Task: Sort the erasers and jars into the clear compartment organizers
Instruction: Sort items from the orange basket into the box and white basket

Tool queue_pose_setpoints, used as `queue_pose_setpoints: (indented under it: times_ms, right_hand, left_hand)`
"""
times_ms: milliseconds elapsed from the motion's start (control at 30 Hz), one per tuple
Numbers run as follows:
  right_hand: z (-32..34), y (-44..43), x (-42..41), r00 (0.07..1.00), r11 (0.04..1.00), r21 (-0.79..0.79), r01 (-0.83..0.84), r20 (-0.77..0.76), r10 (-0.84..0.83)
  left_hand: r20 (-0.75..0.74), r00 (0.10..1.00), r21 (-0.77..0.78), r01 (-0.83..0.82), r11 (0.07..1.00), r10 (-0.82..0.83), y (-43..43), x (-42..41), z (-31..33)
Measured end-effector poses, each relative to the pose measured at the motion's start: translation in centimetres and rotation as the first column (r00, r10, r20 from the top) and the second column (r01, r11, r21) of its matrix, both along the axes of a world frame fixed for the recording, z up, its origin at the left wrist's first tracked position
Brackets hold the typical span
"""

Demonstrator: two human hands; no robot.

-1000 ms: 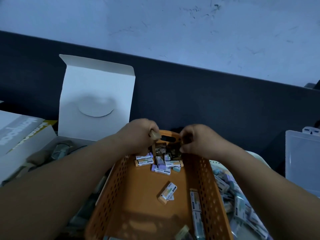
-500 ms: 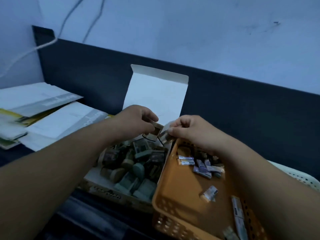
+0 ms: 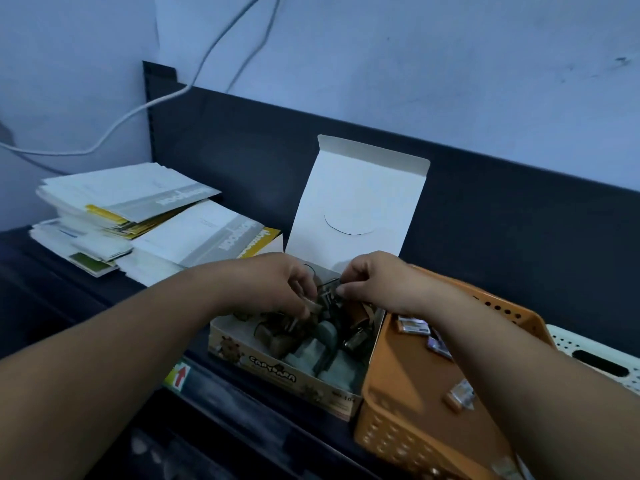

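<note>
Since half a second ago, my view has swung further left and both hands have dropped from above the orange basket's corner down into the open cardboard box. On the far left I see a stack of papers [image 3: 138,216] lying on the dark table [image 3: 62,306], with bare tabletop between it and my left forearm. My left hand [image 3: 277,285] is curled over the cardboard box [image 3: 277,368], fingers pinched closed on a small brown eraser [image 3: 313,306]. The box is crowded with brown and grey-green erasers [image 3: 311,344], and its white lid [image 3: 360,202] stands upright behind my hands against the dark back panel. My right hand [image 3: 377,282] sits just beside the left, thumb and fingers pinched on a small dark item I cannot make out. The box's right wall touches the orange basket [image 3: 398,410], which holds a few wrapped erasers [image 3: 414,327] scattered on an otherwise open floor. A white basket [image 3: 588,355] peeks out beyond it.
</note>
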State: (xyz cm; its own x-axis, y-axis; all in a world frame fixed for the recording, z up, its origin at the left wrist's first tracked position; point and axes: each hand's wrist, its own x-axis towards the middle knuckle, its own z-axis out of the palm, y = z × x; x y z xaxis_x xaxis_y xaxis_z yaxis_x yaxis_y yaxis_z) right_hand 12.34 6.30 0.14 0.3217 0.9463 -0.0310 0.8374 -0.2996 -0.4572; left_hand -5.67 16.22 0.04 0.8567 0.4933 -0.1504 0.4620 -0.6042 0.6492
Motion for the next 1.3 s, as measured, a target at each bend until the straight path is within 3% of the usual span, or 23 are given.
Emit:
queue_pose_setpoints:
  times_ms: [333,533,667,800,933,1067,1200,1300]
  right_hand:
    - [2.1,-4.7,2.9,0.982,0.971,0.177,0.163,-0.121,-0.143]
    - [1.4,-9.4,6.2,0.968,0.967,-0.021,0.252,0.003,-0.252]
    - [0.0,-11.4,7.0,0.954,0.945,-0.165,0.283,0.146,-0.26]
    - [-1.6,-11.9,8.2,0.929,0.91,-0.283,0.304,0.298,-0.217]
    - [-2.7,-12.0,9.0,0.924,0.857,-0.393,0.334,0.314,-0.217]
    - [-2.1,-12.6,8.3,0.956,0.85,-0.449,0.276,0.222,-0.193]
    - [-2.5,-13.9,7.5,0.982,0.863,-0.475,0.171,0.153,-0.111]
    - [-3.3,-14.3,7.0,0.983,0.866,-0.484,0.127,0.175,-0.046]
  left_hand:
    - [0.221,0.975,0.019,-0.044,0.999,0.039,-1.2,3.0,1.0]
    - [0.259,0.961,0.098,0.076,0.992,-0.099,-4.3,7.7,1.2]
    - [0.202,0.954,0.126,0.197,0.972,-0.22,-7.1,11.3,0.8]
    - [0.005,0.937,0.18,0.342,0.922,-0.348,-9.7,14.4,-0.2]
    - [-0.165,0.921,0.236,0.383,0.893,-0.352,-10.8,16.3,-1.6]
    - [-0.14,0.934,0.384,0.358,0.851,-0.33,-10.3,16.2,-2.2]
    - [-0.046,0.954,0.652,0.254,0.714,-0.297,-8.4,15.3,-2.0]
    - [-0.083,0.971,0.625,0.227,0.747,-0.226,-7.5,14.5,-2.1]
